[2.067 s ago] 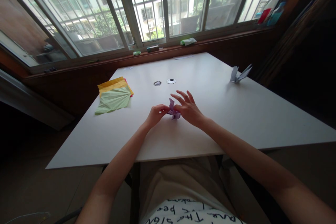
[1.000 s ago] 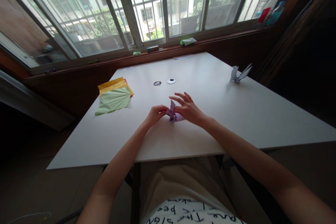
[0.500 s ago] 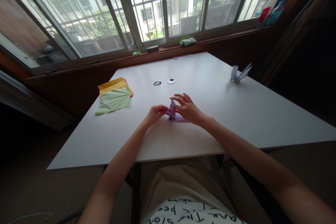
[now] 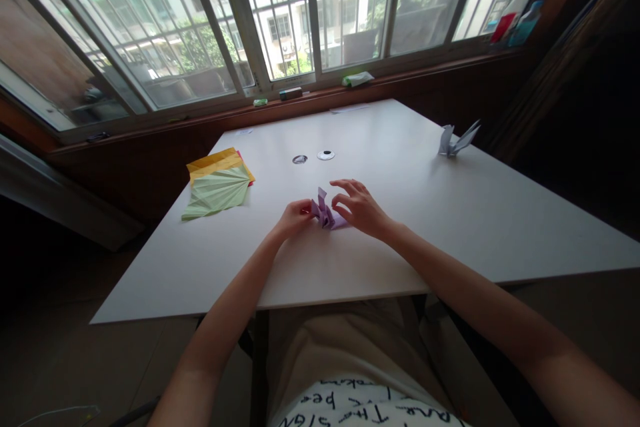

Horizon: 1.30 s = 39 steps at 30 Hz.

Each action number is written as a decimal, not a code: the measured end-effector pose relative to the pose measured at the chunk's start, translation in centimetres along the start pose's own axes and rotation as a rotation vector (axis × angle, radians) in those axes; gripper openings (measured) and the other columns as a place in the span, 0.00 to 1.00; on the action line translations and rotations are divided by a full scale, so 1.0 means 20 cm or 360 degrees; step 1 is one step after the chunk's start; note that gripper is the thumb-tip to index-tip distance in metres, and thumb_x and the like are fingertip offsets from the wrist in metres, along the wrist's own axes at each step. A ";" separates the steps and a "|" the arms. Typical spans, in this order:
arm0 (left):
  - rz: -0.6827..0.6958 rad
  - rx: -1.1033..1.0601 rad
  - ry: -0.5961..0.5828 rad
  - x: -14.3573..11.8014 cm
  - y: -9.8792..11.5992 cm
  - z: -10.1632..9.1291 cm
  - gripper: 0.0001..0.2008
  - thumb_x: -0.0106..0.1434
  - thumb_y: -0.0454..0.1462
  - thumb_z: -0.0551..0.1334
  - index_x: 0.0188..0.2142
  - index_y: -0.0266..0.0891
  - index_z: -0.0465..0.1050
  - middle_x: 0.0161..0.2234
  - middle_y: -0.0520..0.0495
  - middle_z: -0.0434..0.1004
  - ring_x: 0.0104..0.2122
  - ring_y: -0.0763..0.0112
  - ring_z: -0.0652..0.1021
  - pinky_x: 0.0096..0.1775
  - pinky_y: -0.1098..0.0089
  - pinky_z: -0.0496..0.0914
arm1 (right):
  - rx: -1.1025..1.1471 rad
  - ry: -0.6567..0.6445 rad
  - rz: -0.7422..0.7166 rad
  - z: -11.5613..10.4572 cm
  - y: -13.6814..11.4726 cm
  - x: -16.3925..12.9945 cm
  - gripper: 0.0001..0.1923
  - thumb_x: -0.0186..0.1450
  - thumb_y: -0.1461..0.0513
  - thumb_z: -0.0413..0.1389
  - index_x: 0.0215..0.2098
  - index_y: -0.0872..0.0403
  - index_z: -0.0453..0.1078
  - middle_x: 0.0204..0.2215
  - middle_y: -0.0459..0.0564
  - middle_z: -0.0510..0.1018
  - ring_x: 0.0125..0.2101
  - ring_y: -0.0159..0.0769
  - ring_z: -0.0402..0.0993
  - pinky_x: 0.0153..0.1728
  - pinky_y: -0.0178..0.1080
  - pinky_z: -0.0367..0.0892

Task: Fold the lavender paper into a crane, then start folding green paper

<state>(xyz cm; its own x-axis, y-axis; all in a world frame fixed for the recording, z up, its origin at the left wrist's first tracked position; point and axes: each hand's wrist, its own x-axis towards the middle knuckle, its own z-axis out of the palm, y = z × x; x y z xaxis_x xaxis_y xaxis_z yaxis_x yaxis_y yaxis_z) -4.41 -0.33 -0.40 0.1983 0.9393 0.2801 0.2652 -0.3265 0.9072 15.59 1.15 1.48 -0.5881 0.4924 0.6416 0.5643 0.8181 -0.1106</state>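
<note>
A small purple origami figure (image 4: 324, 215), with a pointed upright part and folded sides, stands near the middle of the white table (image 4: 400, 247). My left hand (image 4: 296, 217) pinches its left edge between thumb and fingers. On the other side, my right hand (image 4: 361, 209) hovers close by with fingers curved and apart, the thumb and index finger just off the paper. A flat purple portion stretches to the right under that hand and is partly hidden by it.
Creased green paper (image 4: 217, 192) lies over yellow sheets (image 4: 215, 161) at the left. A grey folded paper figure (image 4: 454, 141) stands at the right. Two round cable holes, one with a white cover (image 4: 326, 155), are beyond my hands. A window sill holds small packets (image 4: 357, 79).
The purple origami figure has turned and tilted slightly to the left. My right hand's fingers have come away from its upright part, while my left hand keeps its pinch.
</note>
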 end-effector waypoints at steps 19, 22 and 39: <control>-0.0024 -0.0028 -0.0144 -0.04 0.07 0.06 0.15 0.52 0.40 0.64 0.36 0.37 0.64 0.34 0.46 0.73 0.37 0.66 0.75 0.37 0.66 0.70 | 0.0116 -0.0147 0.0096 0.03 -0.02 -0.01 0.03 0.57 0.64 0.53 0.29 0.55 0.68 0.47 0.56 0.69 0.50 0.45 0.62 0.49 0.49 0.59; -0.0033 -0.0027 -0.0117 -0.03 0.06 0.05 0.14 0.51 0.40 0.65 0.34 0.36 0.66 0.33 0.46 0.73 0.37 0.67 0.75 0.36 0.67 0.70 | 0.0123 -0.0128 0.0228 0.03 -0.01 -0.01 0.02 0.56 0.65 0.52 0.28 0.54 0.67 0.44 0.54 0.71 0.46 0.43 0.65 0.46 0.46 0.61; -0.0010 -0.0417 0.0788 0.03 0.01 -0.03 0.16 0.53 0.45 0.62 0.33 0.38 0.59 0.33 0.48 0.71 0.33 0.72 0.74 0.33 0.71 0.68 | 0.0771 -0.0129 0.1269 0.03 0.11 0.01 0.19 0.61 0.50 0.46 0.38 0.57 0.67 0.35 0.57 0.77 0.33 0.40 0.74 0.34 0.43 0.68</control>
<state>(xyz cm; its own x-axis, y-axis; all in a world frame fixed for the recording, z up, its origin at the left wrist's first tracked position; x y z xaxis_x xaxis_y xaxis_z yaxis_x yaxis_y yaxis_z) -4.82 0.23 0.24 -0.2863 0.8991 0.3310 0.0090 -0.3430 0.9393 16.38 3.26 0.95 -0.1803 0.9657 0.1871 0.5264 0.2554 -0.8109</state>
